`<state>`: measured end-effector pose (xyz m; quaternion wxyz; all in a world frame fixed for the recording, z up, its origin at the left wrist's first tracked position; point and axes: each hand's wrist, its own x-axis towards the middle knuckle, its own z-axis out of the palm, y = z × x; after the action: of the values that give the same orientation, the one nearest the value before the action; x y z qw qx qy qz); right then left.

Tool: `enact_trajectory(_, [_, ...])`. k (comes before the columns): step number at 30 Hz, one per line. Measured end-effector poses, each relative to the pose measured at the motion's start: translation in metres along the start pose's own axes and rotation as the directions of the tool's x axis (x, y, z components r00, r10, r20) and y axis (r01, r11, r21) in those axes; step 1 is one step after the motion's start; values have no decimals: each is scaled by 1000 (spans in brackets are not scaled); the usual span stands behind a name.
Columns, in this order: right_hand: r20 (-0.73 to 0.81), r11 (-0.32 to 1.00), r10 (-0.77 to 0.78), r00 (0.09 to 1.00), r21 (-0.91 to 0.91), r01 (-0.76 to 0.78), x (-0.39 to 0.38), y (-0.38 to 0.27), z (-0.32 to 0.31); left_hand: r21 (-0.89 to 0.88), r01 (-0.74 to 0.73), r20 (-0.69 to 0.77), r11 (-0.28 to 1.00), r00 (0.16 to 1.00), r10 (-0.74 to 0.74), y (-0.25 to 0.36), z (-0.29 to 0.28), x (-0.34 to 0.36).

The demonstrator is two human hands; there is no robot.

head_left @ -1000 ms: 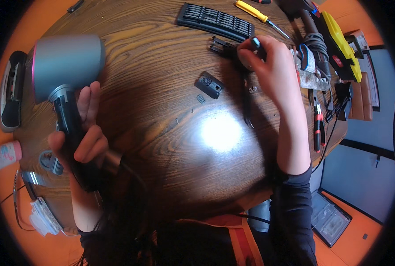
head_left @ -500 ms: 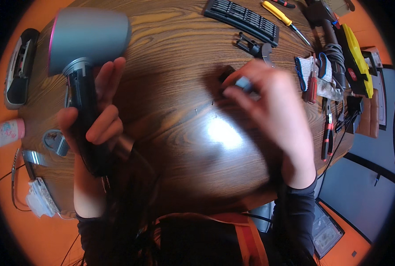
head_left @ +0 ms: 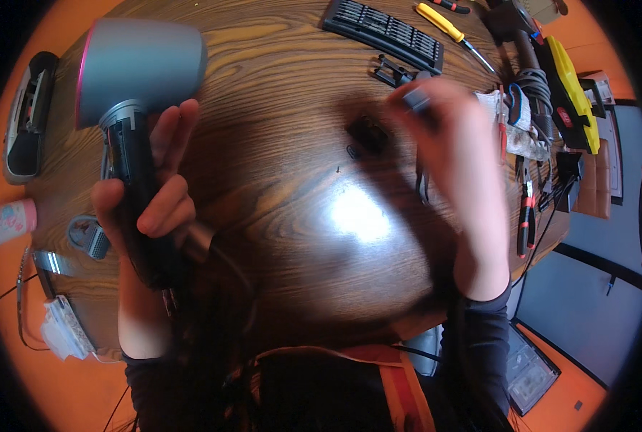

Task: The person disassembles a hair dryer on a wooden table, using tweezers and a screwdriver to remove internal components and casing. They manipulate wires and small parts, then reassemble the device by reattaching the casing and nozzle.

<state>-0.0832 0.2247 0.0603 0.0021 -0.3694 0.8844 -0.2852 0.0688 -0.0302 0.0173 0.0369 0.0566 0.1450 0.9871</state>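
My left hand (head_left: 166, 209) is closed round the black handle of a hair dryer (head_left: 142, 72) with a grey head and a pink rim. The dryer stands upright above the table's left side, its handle casing partly off. My right hand (head_left: 443, 115), smeared by motion, pinches a small grey piece (head_left: 416, 99) whose kind I cannot make out. Left of that hand, a small black part (head_left: 369, 135) lies on the wooden table (head_left: 277, 165). A tiny screw (head_left: 338, 170) sits just in front of it.
At the back are a bit set (head_left: 385, 32) and a yellow screwdriver (head_left: 443, 23). Pliers (head_left: 526, 216), a glove (head_left: 530, 140) and a coiled cord (head_left: 533, 83) lie along the right edge. A grey attachment (head_left: 87, 236) and a pink bottle (head_left: 12, 222) are at left.
My right hand has moved up and slightly right with the grey piece, uncovering the black part on the table. My left hand still holds the hair dryer in nearly the same place.
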Motion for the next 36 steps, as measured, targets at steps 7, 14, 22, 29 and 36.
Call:
enact_trajectory(7, [-71,948,316,946,-10,-317,21,67,-11,-26,-11,-17,1000,1000,11,-1,-1,-1])
enact_trajectory(14, [-128,970,237,963,-13,-241,22,58,-16,7,-4,-10,1000,1000,4,0,0,0])
enact_trajectory(22, [361,958,-280,890,168,233,-3,-7,18,-4,16,9,1000,1000,-16,-1,1,2])
enact_trajectory(29, [396,970,-244,885,102,222,-3,-5,25,15,19,23,1000,1000,-19,0,-1,2])
enact_trajectory(36, [248,970,-238,939,99,220,0,-2,21,17,22,10,1000,1000,-22,-1,0,2])
